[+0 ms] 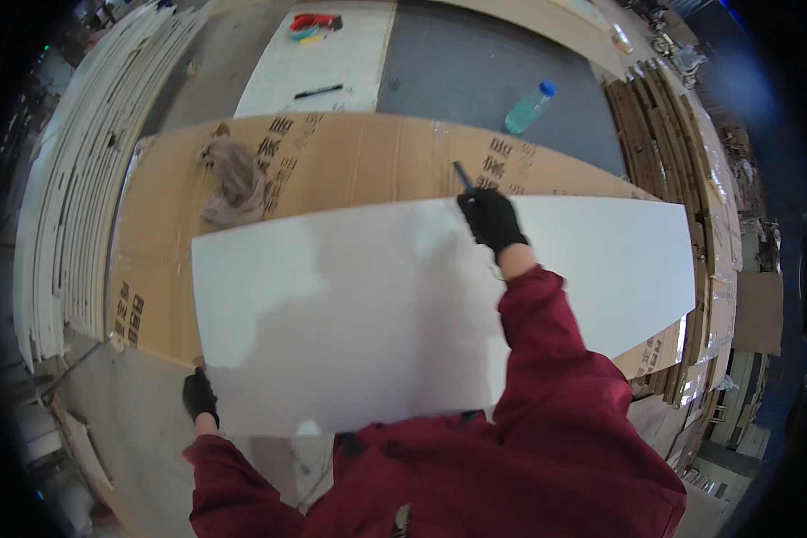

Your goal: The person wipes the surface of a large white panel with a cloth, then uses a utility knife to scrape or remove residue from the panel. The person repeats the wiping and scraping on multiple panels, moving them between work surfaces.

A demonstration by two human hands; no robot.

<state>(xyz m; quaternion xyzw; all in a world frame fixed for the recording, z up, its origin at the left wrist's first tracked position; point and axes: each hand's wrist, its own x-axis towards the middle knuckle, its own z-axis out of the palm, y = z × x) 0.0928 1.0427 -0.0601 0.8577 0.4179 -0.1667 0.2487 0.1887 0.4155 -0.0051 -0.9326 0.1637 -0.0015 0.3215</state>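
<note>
A large white panel (350,302) lies flat before me on printed cardboard (370,155). My right hand (491,218), in a black glove, is over the panel's far edge. It is closed around a slim dark tool (463,176) whose tip points away from me over the cardboard; its exact kind is unclear. At the panel's near left corner is my left hand (200,395), also in a black glove. Its fingertips are at the panel's left edge, but whether they grip it cannot be made out. A crumpled grey-brown cloth (234,178) rests on the cardboard beyond the panel.
A bottle with a blue cap (530,107) lies on the dark grey surface (457,60) ahead. A black marker (319,91) and a red-handled tool (316,23) are on a white board (276,70). Stacked white panels (94,181) stand left, cardboard-wrapped stacks (713,235) right.
</note>
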